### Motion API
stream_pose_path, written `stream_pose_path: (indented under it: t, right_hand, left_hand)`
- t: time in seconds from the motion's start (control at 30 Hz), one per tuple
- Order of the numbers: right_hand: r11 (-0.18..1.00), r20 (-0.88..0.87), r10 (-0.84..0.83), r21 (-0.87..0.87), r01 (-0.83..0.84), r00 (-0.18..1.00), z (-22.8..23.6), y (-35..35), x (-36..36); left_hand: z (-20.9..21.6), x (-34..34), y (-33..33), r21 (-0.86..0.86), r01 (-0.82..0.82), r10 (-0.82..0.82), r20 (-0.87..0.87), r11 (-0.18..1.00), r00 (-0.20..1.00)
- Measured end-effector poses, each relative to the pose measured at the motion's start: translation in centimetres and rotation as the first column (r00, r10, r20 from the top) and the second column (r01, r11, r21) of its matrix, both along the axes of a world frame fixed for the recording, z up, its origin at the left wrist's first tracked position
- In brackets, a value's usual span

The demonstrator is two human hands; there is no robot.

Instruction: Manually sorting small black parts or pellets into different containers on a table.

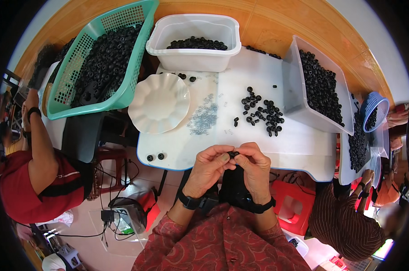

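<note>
Near the front edge of the white table [258, 151], my left hand [207, 170] and my right hand [256, 170] meet fingertip to fingertip. Both pinch a small black round part [233, 154] between thumbs and forefingers; the fingers cover much of it. Beyond my hands lies a loose pile of similar black parts [268, 113]. To its left, many tiny grey metal-looking pieces [204, 116] are spread in a thin patch. A pale plate [159, 101] with a wavy rim sits at the left. Two black round parts [161, 156] rest by the front left edge.
A green basket [131, 92], a white tub [195, 61] and a translucent bin [299, 97] along the back hold black parts. A blue basket [369, 100] stands far right. People work at the left [42, 180] and right [349, 221]. Red stools [294, 203] and cables are below.
</note>
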State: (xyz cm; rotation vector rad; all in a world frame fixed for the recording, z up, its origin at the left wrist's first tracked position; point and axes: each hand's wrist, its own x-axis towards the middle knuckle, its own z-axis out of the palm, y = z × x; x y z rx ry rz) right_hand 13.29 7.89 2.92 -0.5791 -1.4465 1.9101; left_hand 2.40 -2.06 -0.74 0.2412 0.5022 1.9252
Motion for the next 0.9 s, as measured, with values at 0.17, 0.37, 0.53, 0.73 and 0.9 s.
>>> stream_pose_path:
  t: [0.17,0.37,0.53,0.73,0.9]
  right_hand:
    - [1.0,0.043,-0.012,0.028,0.011,0.999,0.2,-0.1,0.0]
    - [0.987,0.099,-0.05,0.157,0.034,0.994,0.6,-0.3,0.0]
    - [0.98,0.114,-0.056,0.194,0.034,0.992,1.3,-0.5,-0.1]
    - [0.973,0.135,-0.046,0.228,0.014,0.99,0.9,-0.4,0.0]
    - [0.978,0.117,-0.048,0.208,0.023,0.992,1.1,-0.7,-0.3]
  left_hand:
    - [-0.3,0.0,0.0,0.01,-0.008,0.008,-0.001,1.0,1.0]
    - [-0.1,0.1,-0.2,0.001,-0.023,0.023,-0.019,1.0,1.0]
    - [0.2,0.2,-0.1,-0.009,-0.049,0.048,-0.022,0.999,0.999]
    - [0.1,0.3,-0.2,0.0,-0.069,0.069,-0.009,0.998,0.998]
    - [0.3,0.2,-0.2,-0.021,-0.088,0.088,-0.024,0.996,0.996]
